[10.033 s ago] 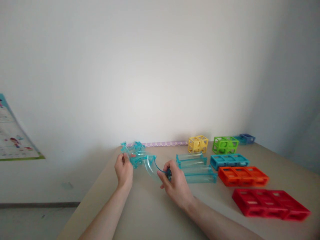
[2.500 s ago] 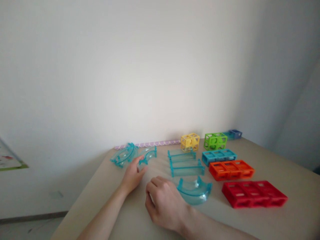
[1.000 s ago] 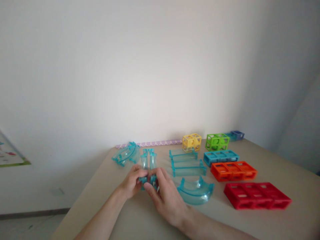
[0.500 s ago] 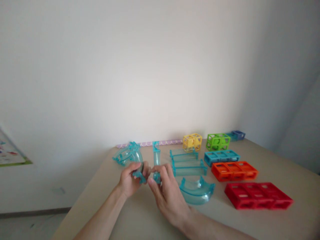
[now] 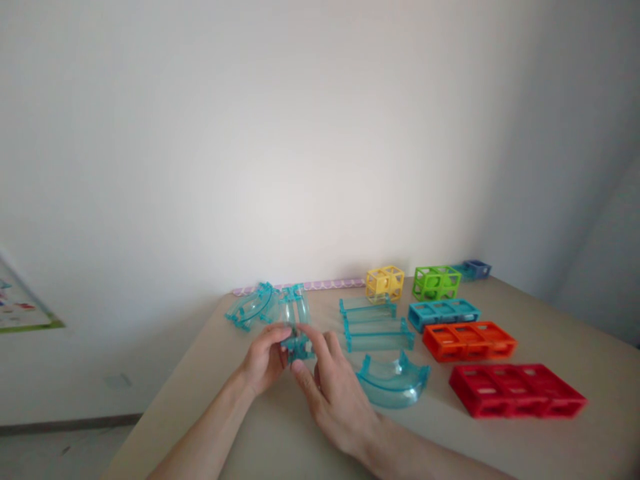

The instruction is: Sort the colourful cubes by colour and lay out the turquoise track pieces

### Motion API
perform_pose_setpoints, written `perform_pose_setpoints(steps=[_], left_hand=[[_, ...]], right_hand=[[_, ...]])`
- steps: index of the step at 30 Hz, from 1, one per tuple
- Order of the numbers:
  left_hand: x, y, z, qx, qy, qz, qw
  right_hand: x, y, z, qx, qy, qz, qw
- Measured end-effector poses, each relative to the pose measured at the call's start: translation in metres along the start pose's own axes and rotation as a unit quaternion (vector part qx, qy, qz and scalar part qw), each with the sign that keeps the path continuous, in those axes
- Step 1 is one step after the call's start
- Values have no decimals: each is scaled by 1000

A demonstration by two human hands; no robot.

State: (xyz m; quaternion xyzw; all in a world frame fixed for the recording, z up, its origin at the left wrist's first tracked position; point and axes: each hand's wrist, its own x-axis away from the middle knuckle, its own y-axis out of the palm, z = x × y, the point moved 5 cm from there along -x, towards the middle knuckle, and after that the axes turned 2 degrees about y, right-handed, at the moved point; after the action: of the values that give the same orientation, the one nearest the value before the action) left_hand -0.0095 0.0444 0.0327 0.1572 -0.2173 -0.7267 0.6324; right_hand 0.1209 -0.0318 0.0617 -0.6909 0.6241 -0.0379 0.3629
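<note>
In the middle of the table, two clear teal straight track pieces lie side by side, pointing away from me. My left hand (image 5: 267, 357) grips the near end of the left track piece (image 5: 287, 313), thumb on top. My right hand (image 5: 327, 373) pinches the near end of the right track piece (image 5: 303, 311) between thumb and forefinger. The near ends meet or nearly meet between my fingers; whether they are joined I cannot tell. A curved teal track piece (image 5: 395, 383) rests just right of my right hand. More curved teal pieces (image 5: 250, 307) lie beyond my left hand.
Straight teal pieces (image 5: 377, 335) lie right of centre. Farther right stand red (image 5: 517, 392), orange (image 5: 470, 341) and blue (image 5: 444, 313) block frames, with yellow (image 5: 385, 285) and green (image 5: 436, 284) frames behind. A purple patterned strip (image 5: 335, 285) runs along the wall.
The two held track pieces have come together; the right one has shifted left beside the left one. My right hand has moved slightly left, towards my left hand.
</note>
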Motion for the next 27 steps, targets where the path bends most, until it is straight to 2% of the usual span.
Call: perform_pose_setpoints(steps=[3, 6, 8, 11, 13, 15, 23, 25, 26, 27], left_hand=[[-9, -7, -2, -26, -18, 35, 999], [-17, -12, -5, -143, -10, 39, 989], [-21, -12, -7, -271, 34, 13, 962], [-22, -8, -8, -416, 121, -43, 900], [-21, -5, -11, -441, 144, -77, 883], [-19, -4, -12, -445, 147, -101, 878], [-18, -2, -12, -487, 170, -119, 848], [-22, -9, -2, -533, 210, -80, 816], [-24, -15, 6, -568, 244, -37, 785], [-26, -22, 17, -605, 283, 28, 743]], right_hand=[[2, 2, 0, 10, 10, -8, 1000], [3, 5, 0, 19, 6, -31, 999], [3, 6, 0, 20, -3, -48, 999], [2, 9, -1, 18, -26, -76, 997], [2, 10, -2, 17, -37, -90, 995], [3, 10, -2, 16, -43, -99, 994], [5, 10, -6, 12, -64, -122, 990], [5, 11, -5, 18, -64, -128, 990], [5, 12, -5, 23, -61, -132, 989], [5, 12, -4, 28, -57, -136, 989]])
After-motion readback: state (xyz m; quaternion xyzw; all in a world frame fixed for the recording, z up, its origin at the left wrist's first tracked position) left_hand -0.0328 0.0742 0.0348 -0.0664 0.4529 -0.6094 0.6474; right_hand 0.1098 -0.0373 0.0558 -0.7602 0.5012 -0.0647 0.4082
